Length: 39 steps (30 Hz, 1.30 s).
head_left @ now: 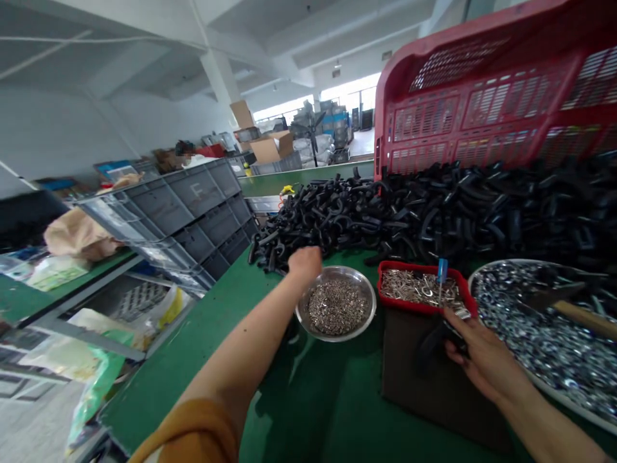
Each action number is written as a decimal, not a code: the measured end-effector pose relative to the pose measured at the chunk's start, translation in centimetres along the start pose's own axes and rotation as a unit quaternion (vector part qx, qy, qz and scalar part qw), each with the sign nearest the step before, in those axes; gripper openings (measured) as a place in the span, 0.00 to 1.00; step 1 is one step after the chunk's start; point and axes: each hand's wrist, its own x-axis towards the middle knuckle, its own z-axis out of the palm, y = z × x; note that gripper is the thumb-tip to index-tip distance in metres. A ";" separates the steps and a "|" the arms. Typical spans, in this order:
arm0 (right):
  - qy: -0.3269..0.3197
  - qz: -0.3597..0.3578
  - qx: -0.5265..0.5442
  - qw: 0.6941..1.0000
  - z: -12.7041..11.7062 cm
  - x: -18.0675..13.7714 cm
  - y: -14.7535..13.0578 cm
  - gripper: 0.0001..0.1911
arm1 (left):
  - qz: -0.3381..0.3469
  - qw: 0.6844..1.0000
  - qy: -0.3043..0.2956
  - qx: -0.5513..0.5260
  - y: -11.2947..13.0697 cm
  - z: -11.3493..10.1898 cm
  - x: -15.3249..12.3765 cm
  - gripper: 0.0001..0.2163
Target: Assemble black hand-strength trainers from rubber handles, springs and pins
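My left hand [306,263] is closed at the near edge of a heap of black curved plastic parts [337,212]. Its fingertips are turned away, so whatever they grip is hidden. Just below it, a round metal bowl [303,315] holds many small metal pieces. On the right, my right hand [482,354] is closed around a black plastic part [431,341], blurred, with a shiny metal bit near the thumb. This hand is over a dark mat [434,399], in front of a red tray [385,302] of metal pins. A blue-handled screwdriver [442,270] stands upright at the tray.
A large round pan [569,402] of shiny metal parts, with a wooden-handled tool [585,319] on top, lies at right. Behind the heap rises a red plastic crate [424,122]. Grey crates [193,206] are stacked left of the green table [202,360].
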 end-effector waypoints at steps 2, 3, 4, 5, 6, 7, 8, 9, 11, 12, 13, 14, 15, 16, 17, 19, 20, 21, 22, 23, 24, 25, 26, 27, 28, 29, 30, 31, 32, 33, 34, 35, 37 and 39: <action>-0.002 -0.006 -0.020 1.000 -0.3 -0.2 0.5 0.18 | -0.013 0.999 -0.030 0.023 -4.9 0.7 2.5 0.12; -0.004 -0.008 -0.030 0.999 -0.3 -0.3 0.6 0.18 | -0.007 0.998 -0.048 0.028 -6.6 1.4 3.3 0.12; -0.007 -0.011 -0.041 0.999 -0.3 -0.4 0.7 0.17 | 0.002 0.998 -0.063 0.029 -7.9 2.1 4.0 0.12; -0.011 -0.016 -0.050 0.999 -0.3 -0.5 0.8 0.17 | 0.014 0.997 -0.072 0.028 -8.8 2.8 4.6 0.13; -0.016 -0.022 -0.056 0.998 -0.2 -0.6 0.8 0.17 | 0.024 0.996 -0.077 0.025 -9.3 3.4 5.0 0.13; -0.022 -0.028 -0.060 0.998 -0.2 -0.7 0.8 0.16 | 0.034 0.996 -0.076 0.021 -9.6 3.9 5.4 0.13; -0.025 -0.034 -0.061 0.997 -0.2 -0.7 0.7 0.16 | 0.045 0.996 -0.073 0.015 -9.7 4.2 5.7 0.12; -0.027 -0.038 -0.061 0.997 -0.2 -0.8 0.7 0.16 | 0.056 0.996 -0.067 0.007 -9.7 4.2 5.9 0.10; -0.027 -0.045 -0.063 0.997 -0.2 -0.9 0.6 0.15 | 0.080 0.996 -0.046 -0.014 -9.6 3.8 6.3 0.08; -0.026 -0.050 -0.063 0.996 -0.2 -0.9 0.7 0.15 | 0.092 0.995 -0.030 -0.028 -9.5 3.3 6.5 0.08; -0.027 -0.057 -0.064 0.996 -0.2 -0.9 0.8 0.15 | 0.102 0.994 -0.009 -0.043 -9.4 2.7 6.6 0.08; -0.030 -0.063 -0.064 0.996 -0.3 -0.9 0.9 0.15 | 0.108 0.992 0.015 -0.058 -9.1 2.0 6.5 0.09; -0.033 -0.068 -0.063 0.995 -0.4 -0.8 1.1 0.15 | 0.112 0.991 0.038 -0.070 -8.7 1.3 6.4 0.11; -0.033 -0.071 -0.067 0.995 -0.5 -0.7 1.2 0.14 | 0.117 0.987 0.061 -0.089 -8.0 0.7 6.1 0.12; -0.031 -0.074 -0.078 0.994 -0.6 -0.6 1.2 0.15 | 0.124 0.982 0.082 -0.117 -7.2 0.0 5.7 0.14; -0.027 -0.098 -0.129 0.986 -0.7 -0.5 0.9 0.15 | 0.154 0.956 0.123 -0.218 -4.9 -1.1 4.5 0.15; -0.024 -0.124 -0.163 0.978 -0.6 -0.5 0.5 0.16 | 0.171 0.935 0.143 -0.278 -3.4 -1.7 3.7 0.14; -0.022 -0.160 -0.194 0.968 -0.4 -0.6 -0.1 0.16 | 0.184 0.913 0.162 -0.326 -1.9 -2.1 2.7 0.13; -0.018 -0.202 -0.218 0.955 -0.1 -0.9 -0.7 0.17 | 0.198 0.894 0.171 -0.362 -0.2 -2.5 1.7 0.13; -0.014 -0.245 -0.232 0.941 0.3 -1.3 -1.5 0.16 | 0.208 0.880 0.172 -0.390 1.5 -2.9 0.7 0.12; -0.008 -0.285 -0.237 0.929 0.7 -1.7 -2.2 0.14 | 0.214 0.868 0.166 -0.416 3.3 -3.0 -0.4 0.12; -0.004 -0.317 -0.240 0.918 1.2 -2.3 -2.9 0.13 | 0.216 0.858 0.154 -0.440 5.0 -3.1 -1.5 0.12; -0.004 -0.339 -0.244 0.909 1.7 -2.8 -3.5 0.12 | 0.222 0.848 0.137 -0.461 6.6 -3.0 -2.6 0.12; -0.005 -0.353 -0.250 0.902 2.1 -3.3 -3.8 0.11 | 0.231 0.839 0.112 -0.480 8.1 -2.7 -3.6 0.12; -0.006 -0.361 -0.258 0.896 2.4 -3.8 -4.0 0.11 | 0.236 0.826 0.087 -0.504 9.4 -2.3 -4.6 0.12; -0.006 -0.364 -0.265 0.893 2.6 -4.2 -4.0 0.10 | 0.236 0.812 0.066 -0.530 10.5 -1.8 -5.4 0.13; -0.004 -0.364 -0.271 0.891 2.7 -4.5 -3.8 0.11 | 0.229 0.798 0.050 -0.555 11.3 -1.3 -6.1 0.13; 0.001 -0.362 -0.273 0.891 2.6 -4.8 -3.5 0.12 | 0.217 0.787 0.039 -0.577 12.0 -0.8 -6.7 0.13; 0.007 -0.360 -0.273 0.892 2.4 -5.0 -3.2 0.12 | 0.204 0.778 0.031 -0.594 12.5 -0.2 -7.2 0.13; 0.014 -0.357 -0.271 0.894 2.1 -5.2 -2.8 0.12 | 0.191 0.771 0.026 -0.607 12.9 0.2 -7.5 0.13; 0.020 -0.354 -0.270 0.895 1.8 -5.4 -2.6 0.12 | 0.179 0.767 0.023 -0.616 13.1 0.6 -7.8 0.13; 0.027 -0.353 -0.269 0.896 1.5 -5.5 -2.4 0.12 | 0.171 0.764 0.022 -0.622 13.2 0.8 -8.0 0.13; 0.042 -0.356 -0.272 0.893 1.0 -5.6 -2.4 0.12 | 0.161 0.763 0.027 -0.626 13.4 1.1 -8.4 0.13; 0.040 -0.368 -0.285 0.884 0.8 -5.7 -2.6 0.11 | 0.152 0.768 0.040 -0.620 13.6 1.2 -8.7 0.13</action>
